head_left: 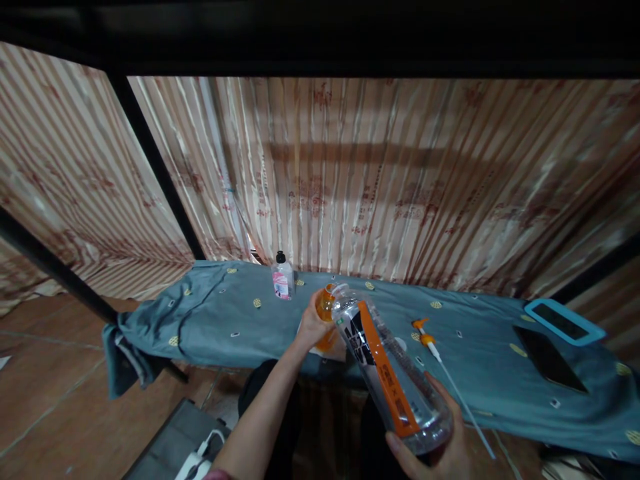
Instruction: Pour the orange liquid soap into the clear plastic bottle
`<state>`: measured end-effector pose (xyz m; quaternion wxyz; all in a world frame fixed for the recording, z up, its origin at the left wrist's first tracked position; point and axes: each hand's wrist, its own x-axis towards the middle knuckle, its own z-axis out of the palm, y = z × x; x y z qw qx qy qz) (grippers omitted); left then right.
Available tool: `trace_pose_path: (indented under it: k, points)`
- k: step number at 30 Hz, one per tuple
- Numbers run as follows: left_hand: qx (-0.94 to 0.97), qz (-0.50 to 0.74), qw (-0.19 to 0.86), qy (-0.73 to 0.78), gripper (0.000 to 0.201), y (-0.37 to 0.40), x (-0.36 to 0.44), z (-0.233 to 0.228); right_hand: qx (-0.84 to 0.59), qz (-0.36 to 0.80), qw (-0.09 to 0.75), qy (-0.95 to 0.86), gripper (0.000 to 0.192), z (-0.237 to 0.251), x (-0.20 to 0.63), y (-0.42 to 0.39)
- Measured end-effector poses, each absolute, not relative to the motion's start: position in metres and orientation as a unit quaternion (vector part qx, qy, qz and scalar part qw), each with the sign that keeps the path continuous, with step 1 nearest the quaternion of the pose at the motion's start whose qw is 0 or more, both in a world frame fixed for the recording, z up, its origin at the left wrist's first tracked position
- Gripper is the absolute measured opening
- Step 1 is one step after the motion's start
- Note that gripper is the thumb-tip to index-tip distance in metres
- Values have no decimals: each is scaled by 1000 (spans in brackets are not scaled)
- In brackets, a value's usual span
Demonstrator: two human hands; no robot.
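Observation:
My right hand (440, 440) is wrapped round the base of a large clear bottle (385, 373) with an orange and black label. The bottle is tilted, its mouth up and to the left, right at the opening of a small orange bottle (326, 303). My left hand (315, 320) grips that orange bottle; whether liquid passes between the two I cannot tell. Below my left hand lies a pale and orange piece (330, 348), partly hidden. An orange pump head (427, 339) with a long white tube rests on the cloth to the right.
A small clear bottle with a black cap (283, 277) stands at the back left of the blue-green cloth (215, 327). A dark phone (549, 358) and a blue-framed tablet (565, 322) lie at the right. Black frame posts (155, 163) and a striped curtain (340, 180) enclose the spot.

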<state>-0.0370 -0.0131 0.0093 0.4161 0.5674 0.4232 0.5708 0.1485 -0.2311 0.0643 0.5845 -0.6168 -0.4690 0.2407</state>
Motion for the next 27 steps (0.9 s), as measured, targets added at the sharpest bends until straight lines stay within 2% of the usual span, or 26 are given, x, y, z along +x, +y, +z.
trace_pose_path:
  k: [7,14,24,27]
  points:
    - [539,585,419,438,85,-9,-36,11,-637,269,563,-454,90,68,158,-226]
    - [542,577,412,451,81,-8,-38,15,-607,328,600,-406,91,83,146,-227]
    - [543,570,438,434,81,-4,-43,22,-591,353,604,-400,95,85,148,-223]
    - [548,564,431,442,89,-3,-48,31,-590,358,602,-401,96,86,149,-223]
